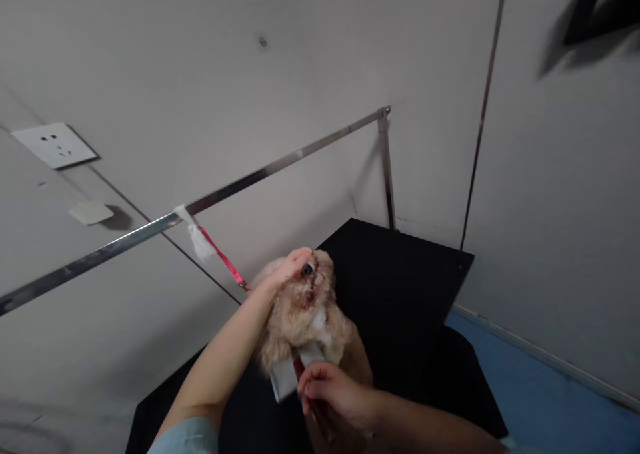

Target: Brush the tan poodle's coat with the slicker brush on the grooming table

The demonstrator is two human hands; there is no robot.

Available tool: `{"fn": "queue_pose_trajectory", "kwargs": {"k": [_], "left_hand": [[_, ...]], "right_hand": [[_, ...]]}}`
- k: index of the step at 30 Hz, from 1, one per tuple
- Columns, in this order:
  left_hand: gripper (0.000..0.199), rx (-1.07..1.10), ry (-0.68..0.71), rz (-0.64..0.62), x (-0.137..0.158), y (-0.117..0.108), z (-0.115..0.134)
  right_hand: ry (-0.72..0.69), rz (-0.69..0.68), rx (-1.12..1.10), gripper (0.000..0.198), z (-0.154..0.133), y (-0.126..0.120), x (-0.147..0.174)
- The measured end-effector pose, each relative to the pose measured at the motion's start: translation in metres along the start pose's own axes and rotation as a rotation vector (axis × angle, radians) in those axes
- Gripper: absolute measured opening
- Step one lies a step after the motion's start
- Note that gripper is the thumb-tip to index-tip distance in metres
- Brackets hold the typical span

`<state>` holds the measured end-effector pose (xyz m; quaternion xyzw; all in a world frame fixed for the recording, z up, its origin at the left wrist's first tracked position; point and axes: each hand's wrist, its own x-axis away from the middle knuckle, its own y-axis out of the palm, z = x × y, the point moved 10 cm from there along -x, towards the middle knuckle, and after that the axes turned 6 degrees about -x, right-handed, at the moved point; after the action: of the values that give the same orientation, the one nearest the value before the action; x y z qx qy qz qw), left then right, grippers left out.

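A small dog (295, 314) with curly light-brown fur is on the black table (390, 294), one dark eye showing and reddish-brown staining in the fur beside it. My left hand (294, 265) is closed over the dog's head near that eye, fingers together and partly sunk in the fur. Lower down, my right hand (333, 387) grips the dark red handle of a slicker brush (285, 377). Its pale rectangular head lies against the fur at the dog's lower front. The bristle side is hidden from view.
A metal rail (260, 174) runs above the table's wall side, joined to an upright post (387, 167). From it a pink leash (220, 257), tied with white cloth, leads to the dog. A wall socket (55, 145) is at left, with blue floor (530, 381) at right.
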<state>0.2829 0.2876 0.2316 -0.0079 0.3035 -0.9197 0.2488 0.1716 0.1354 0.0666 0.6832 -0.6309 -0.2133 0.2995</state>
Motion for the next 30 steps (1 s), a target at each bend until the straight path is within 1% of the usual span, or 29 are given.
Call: {"fn": "queue_pose_trajectory", "kwargs": {"k": [1,2,5,6,7,8,11,12,13,14,16,17,18,19,22,23,24,27,28,29,30], "left_hand": [[0.059,0.010,-0.002,0.016,0.000,-0.004,-0.002],[0.059,0.013,-0.002,0.034,-0.001,-0.008,-0.005],[0.060,0.004,0.000,0.111,-0.001,-0.023,-0.011],[0.060,0.000,-0.001,0.135,0.000,-0.028,-0.013],[0.060,0.004,0.001,0.158,0.002,-0.033,-0.015],[0.060,0.015,0.003,0.174,0.004,-0.038,-0.017],[0.056,0.081,0.002,0.178,0.011,-0.047,-0.024],[0.055,0.097,0.002,0.179,0.014,-0.049,-0.026],[0.055,0.099,0.003,0.184,0.017,-0.050,-0.027],[0.056,0.088,0.007,0.194,0.020,-0.052,-0.028],[0.058,0.051,0.015,0.239,0.025,-0.055,-0.027],[0.059,0.034,0.012,0.266,0.027,-0.057,-0.028],[0.061,0.026,0.006,0.294,0.029,-0.059,-0.028],[0.062,0.032,-0.005,0.316,0.031,-0.062,-0.029],[0.064,0.087,-0.038,0.361,0.037,-0.069,-0.035],[0.064,0.113,-0.042,0.378,0.038,-0.071,-0.037],[0.062,0.141,-0.039,0.390,0.040,-0.073,-0.038],[0.059,0.179,-0.024,0.454,0.053,-0.079,-0.044],[0.060,0.147,-0.019,0.497,0.061,-0.082,-0.046],[0.062,0.089,-0.006,0.542,0.070,-0.085,-0.048],[0.064,0.018,0.015,0.585,0.080,-0.088,-0.049]], "right_hand": [[0.021,-0.007,-0.008,0.019,0.003,0.001,0.001],[-0.016,-0.012,0.007,0.018,-0.003,0.002,0.000],[-0.283,0.001,0.101,0.016,-0.048,0.002,-0.007],[-0.336,0.014,0.136,0.017,-0.054,0.001,-0.010],[-0.340,0.027,0.161,0.018,-0.052,-0.002,-0.014],[-0.296,0.035,0.165,0.020,-0.042,-0.004,-0.017],[-0.037,-0.011,0.103,0.024,0.004,-0.003,-0.019],[0.001,-0.032,0.097,0.025,0.008,0.000,-0.018],[-0.016,-0.046,0.120,0.023,0.003,0.002,-0.018],[-0.085,-0.045,0.171,0.021,-0.011,0.004,-0.019],[-0.284,0.001,0.318,0.017,-0.046,0.004,-0.021],[-0.357,0.028,0.389,0.016,-0.058,0.005,-0.022],[-0.384,0.046,0.438,0.015,-0.062,0.004,-0.023],[-0.360,0.048,0.457,0.013,-0.058,0.004,-0.024],[-0.149,-0.032,0.421,0.012,-0.030,0.006,-0.025],[-0.118,-0.060,0.414,0.012,-0.029,0.008,-0.025],[-0.139,-0.067,0.423,0.012,-0.036,0.009,-0.025],[-0.358,0.001,0.494,0.011,-0.078,0.002,-0.034],[-0.386,0.027,0.515,0.011,-0.080,-0.005,-0.038],[-0.369,0.048,0.529,0.010,-0.072,-0.014,-0.042],[-0.306,0.054,0.539,0.010,-0.054,-0.024,-0.045]]}}
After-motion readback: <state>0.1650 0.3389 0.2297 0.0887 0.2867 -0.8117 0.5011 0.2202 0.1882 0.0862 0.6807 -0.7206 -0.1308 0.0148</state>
